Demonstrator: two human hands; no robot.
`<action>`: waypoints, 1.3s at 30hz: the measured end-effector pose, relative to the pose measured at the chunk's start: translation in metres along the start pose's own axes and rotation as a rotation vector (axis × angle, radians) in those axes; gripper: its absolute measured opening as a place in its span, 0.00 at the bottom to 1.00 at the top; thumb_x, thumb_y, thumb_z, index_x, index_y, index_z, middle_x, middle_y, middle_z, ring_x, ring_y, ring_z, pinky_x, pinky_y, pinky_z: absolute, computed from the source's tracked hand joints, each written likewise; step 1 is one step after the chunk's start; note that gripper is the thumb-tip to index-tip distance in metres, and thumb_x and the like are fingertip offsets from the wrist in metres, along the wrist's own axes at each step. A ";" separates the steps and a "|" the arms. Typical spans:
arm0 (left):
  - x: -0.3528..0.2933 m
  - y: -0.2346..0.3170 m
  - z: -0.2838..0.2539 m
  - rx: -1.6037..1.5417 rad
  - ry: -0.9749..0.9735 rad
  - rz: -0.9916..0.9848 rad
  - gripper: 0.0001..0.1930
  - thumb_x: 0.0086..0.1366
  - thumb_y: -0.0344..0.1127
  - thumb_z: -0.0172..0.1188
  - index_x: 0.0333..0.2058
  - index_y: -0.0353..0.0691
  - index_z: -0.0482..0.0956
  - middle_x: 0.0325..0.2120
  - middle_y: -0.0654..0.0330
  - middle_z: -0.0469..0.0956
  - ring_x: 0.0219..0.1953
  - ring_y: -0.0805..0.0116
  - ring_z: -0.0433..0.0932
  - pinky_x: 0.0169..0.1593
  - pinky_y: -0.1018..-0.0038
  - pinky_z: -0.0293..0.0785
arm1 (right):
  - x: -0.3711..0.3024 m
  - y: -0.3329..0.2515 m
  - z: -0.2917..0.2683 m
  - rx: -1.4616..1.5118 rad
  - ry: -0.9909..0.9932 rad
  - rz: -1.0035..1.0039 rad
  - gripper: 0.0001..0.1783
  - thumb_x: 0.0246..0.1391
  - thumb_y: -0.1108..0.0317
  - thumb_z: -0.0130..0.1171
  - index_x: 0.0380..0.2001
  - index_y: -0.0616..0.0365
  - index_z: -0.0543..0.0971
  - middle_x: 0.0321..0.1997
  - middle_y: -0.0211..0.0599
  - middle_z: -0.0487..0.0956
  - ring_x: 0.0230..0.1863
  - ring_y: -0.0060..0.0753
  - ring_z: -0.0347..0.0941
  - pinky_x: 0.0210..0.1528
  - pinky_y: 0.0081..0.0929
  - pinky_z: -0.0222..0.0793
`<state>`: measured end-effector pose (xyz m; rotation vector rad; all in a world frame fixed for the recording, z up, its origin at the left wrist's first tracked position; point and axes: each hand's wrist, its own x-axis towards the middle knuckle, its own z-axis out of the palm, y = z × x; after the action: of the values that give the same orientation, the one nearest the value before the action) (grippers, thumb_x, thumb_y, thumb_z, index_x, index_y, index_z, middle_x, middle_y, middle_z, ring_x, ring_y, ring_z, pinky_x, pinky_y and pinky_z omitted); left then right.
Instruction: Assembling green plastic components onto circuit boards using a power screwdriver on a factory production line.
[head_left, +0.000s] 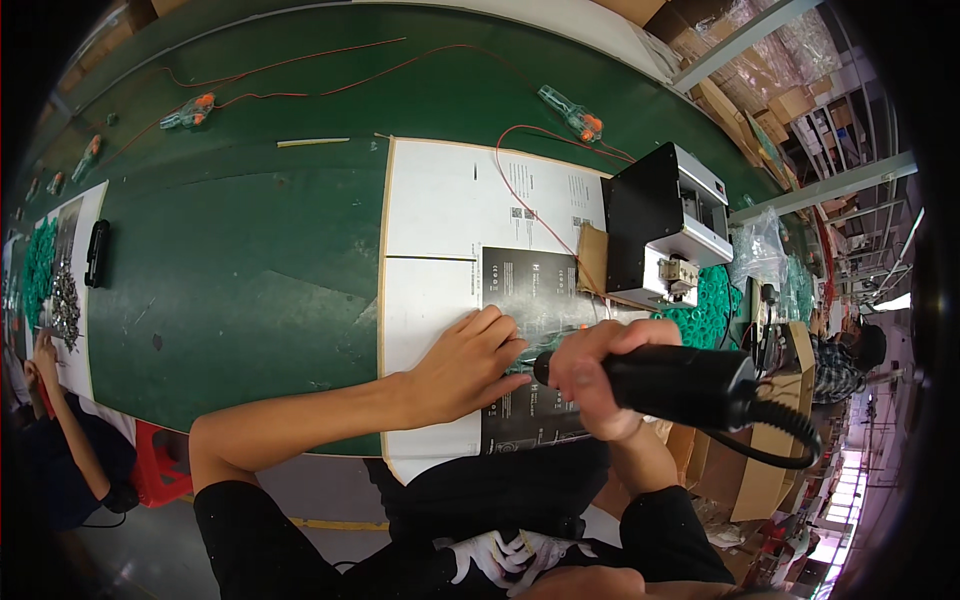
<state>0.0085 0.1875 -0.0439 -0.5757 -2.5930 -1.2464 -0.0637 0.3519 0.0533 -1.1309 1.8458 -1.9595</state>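
My right hand is wrapped round a black electric screwdriver, held level with its tip pointing left and its coiled cable trailing off to the right. Close to that tip, my left hand rests on the printed sheet with its fingers bent. They press on a clear greenish plastic part, mostly hidden by the fingers. Beneath both hands lies a black-and-white printed sheet on the green table. A black and silver machine stands just beyond my right hand, with a red wire looping beside it.
Clear plastic assemblies with orange parts lie on the far table, joined to red wires. Green rings are heaped right of the machine. At far left another person's hand is beside small metal pieces. Cardboard boxes stand at right.
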 end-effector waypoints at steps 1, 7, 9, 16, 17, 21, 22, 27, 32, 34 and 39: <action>-0.001 0.000 0.000 0.019 -0.008 0.000 0.16 0.60 0.41 0.69 0.39 0.35 0.78 0.36 0.55 0.69 0.44 0.56 0.68 0.49 0.64 0.70 | 0.000 -0.001 0.001 -0.018 -0.034 0.010 0.23 0.59 0.79 0.61 0.46 0.50 0.57 0.25 0.33 0.70 0.19 0.28 0.70 0.26 0.32 0.73; -0.001 0.002 0.001 0.048 -0.022 0.013 0.15 0.60 0.41 0.68 0.36 0.35 0.77 0.35 0.55 0.68 0.43 0.56 0.68 0.47 0.63 0.70 | 0.007 0.000 -0.001 -0.080 -0.162 -0.055 0.26 0.55 0.83 0.61 0.46 0.52 0.58 0.27 0.35 0.72 0.23 0.30 0.73 0.28 0.34 0.75; 0.000 0.002 0.004 0.084 -0.018 0.010 0.15 0.59 0.40 0.69 0.36 0.35 0.76 0.35 0.55 0.68 0.43 0.55 0.68 0.46 0.63 0.70 | 0.007 0.002 -0.004 -0.145 -0.208 -0.092 0.26 0.54 0.83 0.62 0.46 0.52 0.59 0.29 0.37 0.74 0.25 0.30 0.74 0.28 0.34 0.75; 0.007 0.007 0.003 0.136 0.001 0.008 0.16 0.57 0.38 0.70 0.37 0.35 0.77 0.35 0.55 0.69 0.42 0.55 0.69 0.45 0.62 0.69 | 0.000 0.011 -0.026 -0.077 -0.062 -0.039 0.24 0.55 0.83 0.62 0.49 0.54 0.63 0.25 0.36 0.74 0.21 0.29 0.72 0.27 0.32 0.75; 0.010 0.008 0.001 0.166 0.014 0.021 0.16 0.56 0.38 0.71 0.37 0.35 0.77 0.35 0.55 0.70 0.41 0.54 0.70 0.44 0.61 0.70 | 0.002 0.011 -0.035 -0.001 -0.028 -0.043 0.23 0.56 0.83 0.61 0.50 0.55 0.64 0.25 0.35 0.74 0.21 0.29 0.71 0.26 0.31 0.74; 0.010 -0.036 -0.026 0.348 0.141 0.049 0.17 0.56 0.37 0.71 0.40 0.34 0.78 0.35 0.52 0.74 0.40 0.52 0.73 0.43 0.59 0.71 | 0.040 -0.037 -0.085 -0.006 0.552 -0.173 0.14 0.62 0.80 0.57 0.50 0.60 0.71 0.22 0.32 0.68 0.18 0.23 0.67 0.23 0.27 0.69; 0.018 -0.053 -0.042 0.424 0.184 0.037 0.18 0.55 0.36 0.72 0.41 0.34 0.79 0.36 0.51 0.75 0.40 0.50 0.74 0.43 0.58 0.71 | 0.047 -0.043 -0.103 -0.091 0.650 -0.194 0.15 0.62 0.80 0.57 0.50 0.61 0.71 0.22 0.31 0.69 0.17 0.22 0.66 0.22 0.27 0.68; 0.043 -0.159 -0.146 0.677 0.365 -0.146 0.18 0.60 0.37 0.69 0.44 0.32 0.80 0.36 0.51 0.76 0.40 0.49 0.74 0.44 0.59 0.72 | 0.059 -0.024 -0.150 -0.184 0.757 -0.207 0.14 0.60 0.84 0.59 0.47 0.65 0.71 0.23 0.31 0.71 0.17 0.22 0.68 0.23 0.26 0.69; 0.057 -0.244 -0.198 0.762 0.358 -0.220 0.14 0.63 0.32 0.65 0.46 0.33 0.82 0.44 0.50 0.79 0.47 0.48 0.76 0.51 0.61 0.74 | 0.056 -0.016 -0.158 -0.120 0.704 -0.112 0.14 0.59 0.84 0.59 0.47 0.64 0.71 0.22 0.29 0.70 0.17 0.23 0.68 0.21 0.27 0.68; 0.080 -0.250 -0.198 0.726 0.422 -0.178 0.13 0.63 0.28 0.61 0.47 0.35 0.83 0.48 0.49 0.80 0.51 0.48 0.77 0.55 0.61 0.74 | 0.043 -0.025 -0.153 -0.080 0.626 -0.026 0.16 0.59 0.80 0.59 0.48 0.63 0.69 0.22 0.31 0.69 0.15 0.22 0.65 0.19 0.26 0.66; 0.215 -0.237 -0.110 0.454 0.339 0.155 0.21 0.57 0.15 0.51 0.49 0.34 0.82 0.51 0.48 0.80 0.56 0.48 0.77 0.63 0.60 0.71 | 0.012 -0.044 -0.126 0.007 0.523 -0.127 0.19 0.58 0.76 0.59 0.50 0.61 0.65 0.21 0.31 0.67 0.11 0.22 0.61 0.14 0.25 0.63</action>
<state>-0.2856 0.0218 -0.0670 -0.4212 -2.3727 -0.6104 -0.1396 0.4477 0.1091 -0.7962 2.0361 -2.5173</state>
